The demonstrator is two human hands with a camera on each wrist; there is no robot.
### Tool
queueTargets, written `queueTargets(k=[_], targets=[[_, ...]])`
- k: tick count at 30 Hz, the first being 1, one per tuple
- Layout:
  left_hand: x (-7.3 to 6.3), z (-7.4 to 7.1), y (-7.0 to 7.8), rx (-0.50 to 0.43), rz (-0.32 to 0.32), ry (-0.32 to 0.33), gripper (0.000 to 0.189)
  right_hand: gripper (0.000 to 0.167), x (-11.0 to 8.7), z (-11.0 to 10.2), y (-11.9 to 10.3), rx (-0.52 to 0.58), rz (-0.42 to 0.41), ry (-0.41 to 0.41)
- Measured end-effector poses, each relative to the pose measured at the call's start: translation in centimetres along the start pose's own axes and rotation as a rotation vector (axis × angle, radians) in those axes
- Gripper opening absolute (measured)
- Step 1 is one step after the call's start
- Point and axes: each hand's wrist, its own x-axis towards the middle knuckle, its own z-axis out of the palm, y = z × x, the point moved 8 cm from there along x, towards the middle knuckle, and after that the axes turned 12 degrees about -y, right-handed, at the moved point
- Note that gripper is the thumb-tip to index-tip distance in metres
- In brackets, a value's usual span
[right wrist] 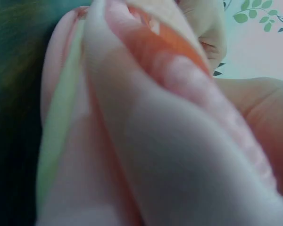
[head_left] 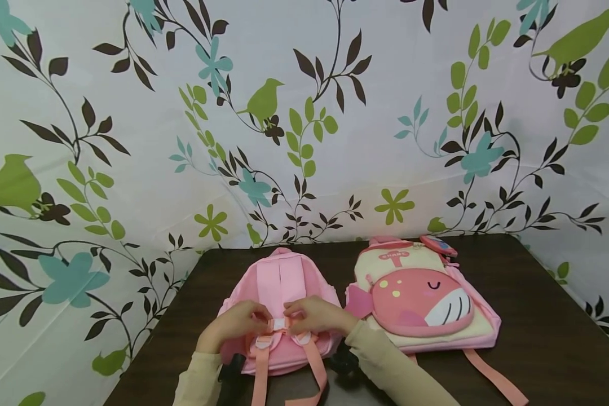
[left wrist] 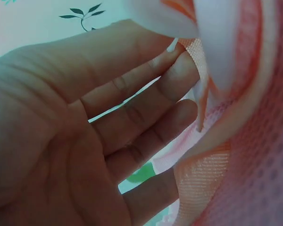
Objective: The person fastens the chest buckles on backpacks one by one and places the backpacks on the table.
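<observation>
A dark bench (head_left: 543, 316) stands before a white, leaf-printed cloth (head_left: 345, 169). On it, beside a whale bag (head_left: 416, 304), the pink backpack (head_left: 291, 282) lies back upward, its top loop (head_left: 281, 250) and long axis pointing toward the cloth. The left hand (head_left: 237, 322) and right hand (head_left: 317, 316) pinch its white buckle (head_left: 279, 324) from 2 sides.

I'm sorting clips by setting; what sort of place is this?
Perhaps a tabletop filming corner: a dark table with a pink backpack and a whale backpack, before a leaf-patterned backdrop.
</observation>
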Motion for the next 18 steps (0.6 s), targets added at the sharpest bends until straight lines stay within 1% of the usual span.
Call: queueTargets(k=[2, 4, 10, 14, 18], targets=[[-0.6, -0.3, -0.5, 0.002, 0.004, 0.009, 0.006, 0.041, 0.6, 0.3, -0.4, -0.019, 0.001, 0.010], [-1.2, -0.5, -1.0, -0.003, 0.003, 0.016, 0.005, 0.041, 1.3, 0.7, -0.7, -0.011, 0.010, 0.014], [-2.9, -0.7, -2.1, -0.041, -0.024, 0.026, 0.006, 0.040, 2.6, 1.8, -1.5, 0.010, 0.004, 0.034], [-3.7, -0.8, -2.5, -0.075, -0.027, 0.016, 0.006, 0.038, 3.2, 2.5, -1.7, -0.046, -0.005, 0.053], [-4.0, -0.8, -2.6, -0.096, -0.023, -0.001, 0.007, 0.036, 3.5, 2.8, -2.0, -0.084, -0.018, 0.073]])
